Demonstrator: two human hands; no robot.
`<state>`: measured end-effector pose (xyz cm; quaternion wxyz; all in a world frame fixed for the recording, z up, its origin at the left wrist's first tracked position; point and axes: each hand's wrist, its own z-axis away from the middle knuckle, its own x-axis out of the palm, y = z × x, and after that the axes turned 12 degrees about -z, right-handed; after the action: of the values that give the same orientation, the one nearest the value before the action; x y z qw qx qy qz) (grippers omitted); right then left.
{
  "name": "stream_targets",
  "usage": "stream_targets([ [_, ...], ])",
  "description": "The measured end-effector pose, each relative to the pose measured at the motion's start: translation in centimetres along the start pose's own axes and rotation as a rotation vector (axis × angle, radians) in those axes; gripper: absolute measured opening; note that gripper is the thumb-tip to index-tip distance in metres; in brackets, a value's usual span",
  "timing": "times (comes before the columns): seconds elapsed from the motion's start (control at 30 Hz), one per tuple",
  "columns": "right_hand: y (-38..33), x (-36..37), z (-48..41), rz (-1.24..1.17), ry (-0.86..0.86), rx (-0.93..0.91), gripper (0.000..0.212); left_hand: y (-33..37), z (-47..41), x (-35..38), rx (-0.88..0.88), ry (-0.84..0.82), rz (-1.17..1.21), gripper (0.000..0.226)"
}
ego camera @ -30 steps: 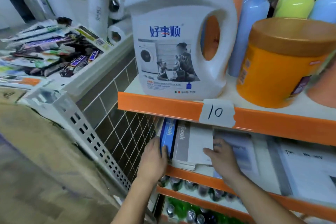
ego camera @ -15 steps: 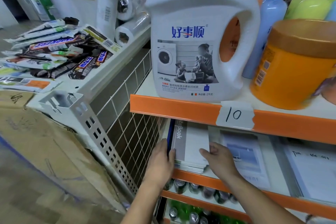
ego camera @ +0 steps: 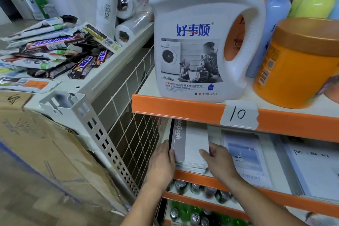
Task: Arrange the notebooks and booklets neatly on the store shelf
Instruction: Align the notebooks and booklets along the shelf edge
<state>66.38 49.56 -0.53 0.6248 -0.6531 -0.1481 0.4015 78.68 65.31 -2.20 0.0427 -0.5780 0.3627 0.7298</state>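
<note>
**Trainee:** Which step is in hand?

**Supervisor:** Squaring one pile, in my judgement. The notebook stack (ego camera: 190,145) lies flat on the shelf (ego camera: 192,175), directly between the two hands. The left hand (ego camera: 161,165) is flat, fingers straight, with the palm pressed against the spine side. The right hand (ego camera: 220,163) lies on the top cover at the opposite side, one digit resting across the cover. I cannot tell whether it pinches the pile or only presses on it, because the underside is hidden.

**Trainee:** Orientation of the stack?

**Supervisor:** The long axis runs from the wrists away into the shelf. A short edge faces the wrists, at the orange front lip. The grey spine band, lettered "NoteBook", runs along the left palm, and the lettering follows the long axis. The far end is hidden under the shelf above.

**Trainee:** What does the next move call for?

**Supervisor:** The near corner under the right hand shows staggered page edges. I would close both hands inward evenly, then tap the near edge flush with the lip, keeping the spine parallel to the wire mesh panel (ego camera: 132,134) outside the left hand.

**Trainee:** Anything past the right hand?

**Supervisor:** A blue-picture booklet (ego camera: 245,154) lies flat just beyond it. It looks like the next item to align.
</note>
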Motion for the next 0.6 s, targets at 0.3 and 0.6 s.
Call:
stream_targets([
  [0.3, -1.7, -0.6, 1.1, 0.077, -0.011, 0.006, 0.025, 0.7, 0.3, -1.3, 0.011, -0.012, 0.020, 0.054],
  [0.6, -5.0, -6.0, 3.6, 0.748, -0.164, -0.099, 0.074, 2.7, 2.2, -5.8, 0.255, 0.165, -0.320, 0.062],
])
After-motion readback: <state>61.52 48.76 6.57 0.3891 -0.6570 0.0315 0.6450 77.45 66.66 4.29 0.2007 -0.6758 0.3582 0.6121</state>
